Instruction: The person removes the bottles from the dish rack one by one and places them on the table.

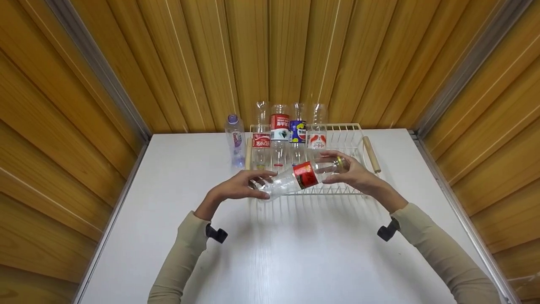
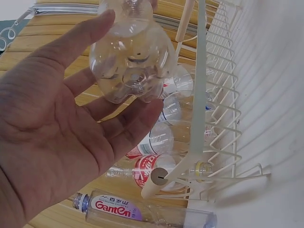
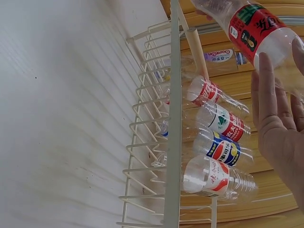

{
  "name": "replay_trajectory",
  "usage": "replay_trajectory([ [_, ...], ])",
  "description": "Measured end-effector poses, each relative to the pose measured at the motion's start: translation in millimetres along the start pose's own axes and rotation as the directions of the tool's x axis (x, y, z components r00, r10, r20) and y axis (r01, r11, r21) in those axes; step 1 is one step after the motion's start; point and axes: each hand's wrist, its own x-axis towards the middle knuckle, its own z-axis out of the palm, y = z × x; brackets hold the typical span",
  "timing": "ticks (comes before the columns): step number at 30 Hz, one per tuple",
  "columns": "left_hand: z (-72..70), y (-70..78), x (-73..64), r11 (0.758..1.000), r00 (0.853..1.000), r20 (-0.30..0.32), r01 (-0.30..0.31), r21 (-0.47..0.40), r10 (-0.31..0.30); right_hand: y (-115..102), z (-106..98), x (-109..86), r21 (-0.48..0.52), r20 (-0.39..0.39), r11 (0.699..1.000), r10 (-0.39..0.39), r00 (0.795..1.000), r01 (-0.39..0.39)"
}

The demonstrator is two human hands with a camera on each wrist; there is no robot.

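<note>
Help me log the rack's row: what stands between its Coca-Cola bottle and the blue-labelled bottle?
One bottle with a red-and-white label, cap down; the head and right wrist views both show it there.

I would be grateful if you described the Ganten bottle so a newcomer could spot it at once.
On the white table stands a wire rack with wooden handles. Just outside its left handle stands the Ganten bottle, upright with its purplish cap on top, whereas the four racked bottles are upside down.
</note>
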Motion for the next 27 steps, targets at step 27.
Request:
replay_trajectory([
  [27, 0.5, -31.3, -24.9, 0.970, 0.952, -0.292, 0.025, -0.241, -0.097, 2.0, -92.1, -38.9, -0.046, -0.185, 0.998, -0.056, 0.981, 0.048],
])
